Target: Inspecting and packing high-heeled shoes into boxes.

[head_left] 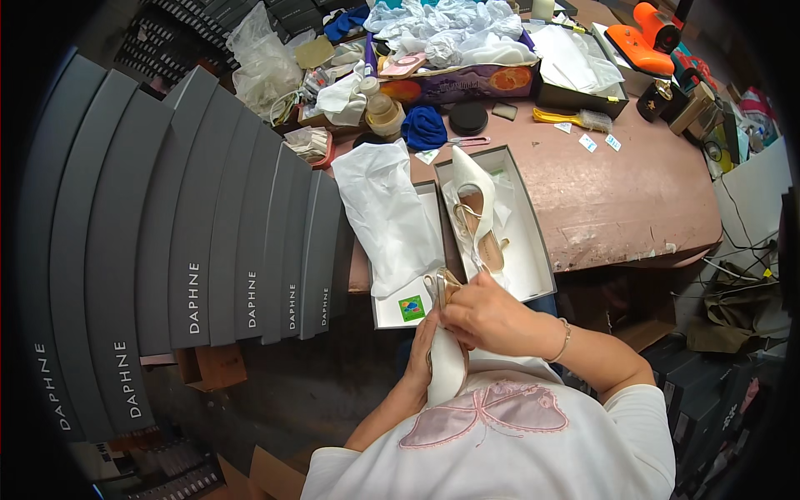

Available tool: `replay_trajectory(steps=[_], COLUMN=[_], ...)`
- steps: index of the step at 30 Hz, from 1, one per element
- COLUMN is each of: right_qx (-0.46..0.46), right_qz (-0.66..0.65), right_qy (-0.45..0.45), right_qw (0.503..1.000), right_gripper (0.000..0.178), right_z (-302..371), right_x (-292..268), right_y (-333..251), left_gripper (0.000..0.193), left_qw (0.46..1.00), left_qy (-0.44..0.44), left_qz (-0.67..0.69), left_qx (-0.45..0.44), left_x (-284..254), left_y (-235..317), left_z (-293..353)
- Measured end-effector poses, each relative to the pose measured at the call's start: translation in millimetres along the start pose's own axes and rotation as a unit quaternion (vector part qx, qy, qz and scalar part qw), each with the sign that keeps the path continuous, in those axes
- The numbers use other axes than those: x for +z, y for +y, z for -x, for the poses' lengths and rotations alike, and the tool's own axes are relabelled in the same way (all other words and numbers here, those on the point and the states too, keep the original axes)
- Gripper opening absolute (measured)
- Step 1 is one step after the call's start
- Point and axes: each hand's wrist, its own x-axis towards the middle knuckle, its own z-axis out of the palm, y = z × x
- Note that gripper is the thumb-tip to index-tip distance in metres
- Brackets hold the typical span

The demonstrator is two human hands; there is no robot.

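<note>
Left hand [421, 354] and right hand [493, 317] grip one white shoe [448, 368] — its mate [486, 200] lies boxed.

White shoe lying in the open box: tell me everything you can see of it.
The white shoe has a smooth, leather-like pointed toe, a beige insole and a thin strap. It lies in the grey-rimmed, white-lined box, toe pointing to the far side, its tip overlapping the far rim in the picture. White paper shows beside it. Its underside is hidden, and contact near its heel end is unclear.
</note>
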Motion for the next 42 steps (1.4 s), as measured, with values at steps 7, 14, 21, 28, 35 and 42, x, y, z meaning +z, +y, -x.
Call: replay_trajectory(steps=[7, 14, 21, 28, 35, 42], right_qx=[0.003, 0.034, 0.22, 0.111, 0.061, 0.06], right_qz=[0.049, 0.08, -0.341, -0.12, 0.014, -0.032], right_qy=[0.027, 0.054, 0.21, 0.062, 0.1, 0.114], right_qw=[0.998, 0.995, 0.889, 0.985, 0.993, 0.991], right_gripper=[0.016, 0.016, 0.01, 0.016, 0.027, 0.025], right_z=[-6, -14, -9, 1, 7, 17], right_x=[7, 3, -21, -14, 27, 32], right_y=[8, 14, 25, 2, -10, -14], left_gripper=[0.053, 0.049, 0.047, 0.051, 0.046, 0.046], left_qw=[0.996, 0.995, 0.994, 0.988, 0.997, 0.999], left_qy=[-0.077, -0.092, -0.059, -0.115, -0.005, -0.029], left_qz=[-0.009, 0.035, 0.087, 0.1, 0.076, 0.033], left_qx=[0.049, 0.015, -0.003, 0.011, -0.027, -0.014], left_x=[-24, -21, -10, -32, -32, -20], left_y=[-17, -16, -4, -19, -17, -8], left_z=[-13, -15, -9, -19, -7, -1])
